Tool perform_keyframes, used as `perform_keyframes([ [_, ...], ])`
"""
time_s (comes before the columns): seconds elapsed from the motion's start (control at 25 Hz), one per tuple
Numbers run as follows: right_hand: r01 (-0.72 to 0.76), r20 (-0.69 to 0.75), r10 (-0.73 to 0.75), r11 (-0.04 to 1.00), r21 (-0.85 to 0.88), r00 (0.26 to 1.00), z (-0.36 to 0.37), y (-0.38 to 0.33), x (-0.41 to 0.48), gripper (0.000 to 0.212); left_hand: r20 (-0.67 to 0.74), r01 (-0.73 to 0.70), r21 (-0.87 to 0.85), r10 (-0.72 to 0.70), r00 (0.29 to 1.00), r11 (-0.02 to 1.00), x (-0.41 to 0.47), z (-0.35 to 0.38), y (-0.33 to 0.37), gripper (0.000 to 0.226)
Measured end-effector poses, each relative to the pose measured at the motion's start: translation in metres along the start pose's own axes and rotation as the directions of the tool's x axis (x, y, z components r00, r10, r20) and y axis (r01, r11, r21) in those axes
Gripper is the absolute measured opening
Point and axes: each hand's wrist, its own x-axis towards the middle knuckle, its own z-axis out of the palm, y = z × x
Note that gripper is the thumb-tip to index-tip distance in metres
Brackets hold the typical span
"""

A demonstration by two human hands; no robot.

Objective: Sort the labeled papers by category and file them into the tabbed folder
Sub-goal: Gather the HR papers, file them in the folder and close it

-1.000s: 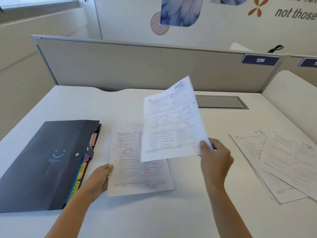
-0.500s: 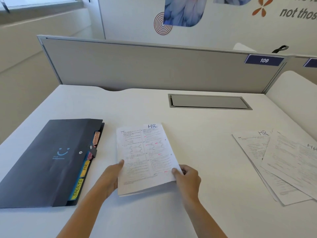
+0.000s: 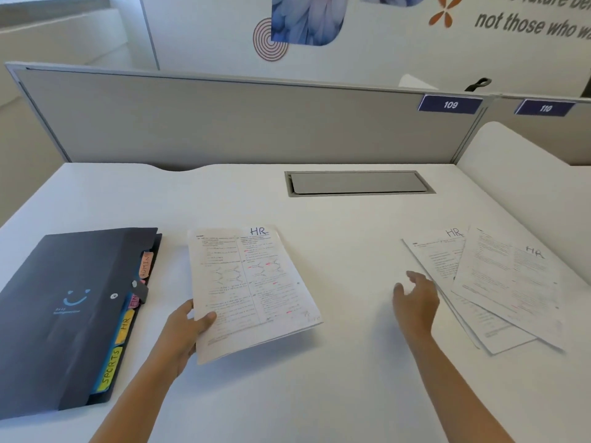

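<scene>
On the white table, the dark tabbed folder lies flat at the left, the left hand has its grip clamped on the HR-labeled stack beside it, and the right hand, grip apart and empty, is just beside the loose HR sheets.

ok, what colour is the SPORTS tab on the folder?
Yellow-green with black lettering; the SPORTS tab shows best in the head view.
</scene>
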Motion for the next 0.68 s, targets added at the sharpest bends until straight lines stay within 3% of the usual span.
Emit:
perform_keyframes([
  [0.08,-0.047,-0.038,0.041,0.986,-0.162,0.998,-0.015,0.026,0.033,0.047,0.028,-0.017,0.014,0.016,0.999,1.0,0.001,0.003,0.001,0.04],
  [0.2,-0.126,0.054,0.172,0.873,-0.472,0.984,-0.033,0.066,0.067,0.062,0.046,-0.032,0.044,0.03,0.998,0.999,0.001,0.008,0.004,0.043],
  [0.28,-0.152,0.12,0.266,0.806,-0.572,0.957,-0.038,0.084,0.069,0.061,0.059,-0.037,0.045,0.034,0.998,0.998,0.001,0.012,0.005,0.044],
  [0.52,0.097,0.308,0.1,0.82,-0.564,0.946,-0.016,0.059,0.02,0.055,0.098,-0.043,0.014,0.041,0.994,0.999,0.003,0.022,0.002,0.045],
  [0.68,0.246,0.341,-0.078,0.838,-0.487,0.937,0.007,0.02,-0.053,0.055,0.098,-0.035,0.013,0.034,0.995,0.999,0.001,0.022,-0.001,0.047],
])
